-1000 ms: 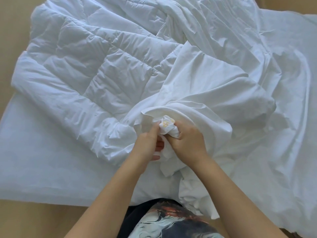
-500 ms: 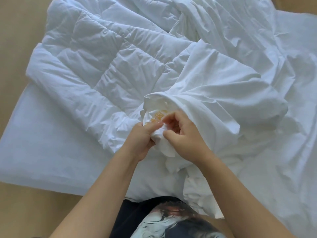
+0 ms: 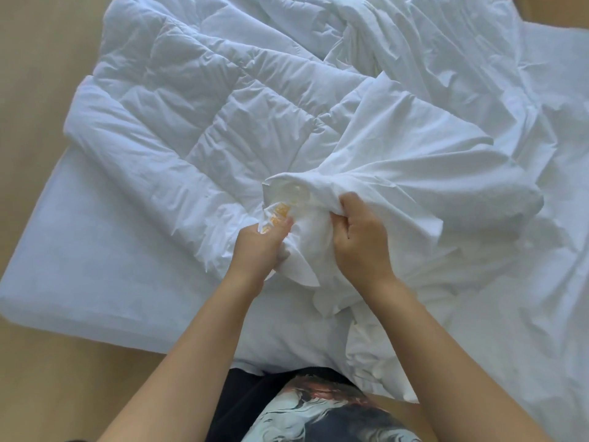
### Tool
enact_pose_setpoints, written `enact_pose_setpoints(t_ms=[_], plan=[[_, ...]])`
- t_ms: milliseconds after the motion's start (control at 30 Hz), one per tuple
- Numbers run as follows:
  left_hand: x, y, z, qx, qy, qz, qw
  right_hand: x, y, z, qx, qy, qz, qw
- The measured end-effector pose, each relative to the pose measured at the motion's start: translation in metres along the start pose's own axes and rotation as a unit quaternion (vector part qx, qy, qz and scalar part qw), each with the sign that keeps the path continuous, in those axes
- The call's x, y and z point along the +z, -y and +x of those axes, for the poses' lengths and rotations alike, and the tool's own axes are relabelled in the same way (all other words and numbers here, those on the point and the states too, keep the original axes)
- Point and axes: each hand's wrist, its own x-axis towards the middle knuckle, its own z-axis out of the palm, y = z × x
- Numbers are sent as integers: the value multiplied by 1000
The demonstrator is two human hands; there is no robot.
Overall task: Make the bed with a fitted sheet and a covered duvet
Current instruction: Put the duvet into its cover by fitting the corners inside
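At the near edge of the bed, a bunched corner of white bedding is held between two hands. The left hand [image 3: 259,247] is curled round the gathered cloth, with its thumb pressed up beside a small yellow-orange mark [image 3: 280,213] on the fabric. Whether that piece belongs to the duvet or to its cover cannot be told. The right hand [image 3: 361,247] is closed round a fold of the smooth white duvet cover [image 3: 408,148], fingers tucked over its edge, just beside the left hand. The quilted duvet [image 3: 191,116] is spread rumpled over the left and middle of the bed, its near corner drawn toward the bundle. The cover is heaped across its right part and trails to the right. Beneath both, the fitted sheet [image 3: 79,275] is seen stretched smooth over the near left corner of the mattress. Tan floor [image 3: 28,90] is visible at the left, and a printed shirt [image 3: 318,413] at the bottom of the view.
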Motion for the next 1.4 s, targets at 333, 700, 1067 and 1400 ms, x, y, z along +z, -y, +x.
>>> enact_pose_setpoints(t_ms=[333, 700, 1067, 1400], plan=[[0, 12, -17, -64, 45, 120, 990, 13, -32, 44, -66, 120, -204, 969], [-4, 48, 2, -105, -54, 200, 973, 33, -51, 19, -129, 233, -236, 935], [7, 64, -7, -158, 86, -38, 983, 32, -52, 49, -218, 193, -284, 913], [5, 33, 7, -111, 48, -101, 987, 41, -59, 26, -213, 51, -185, 958]])
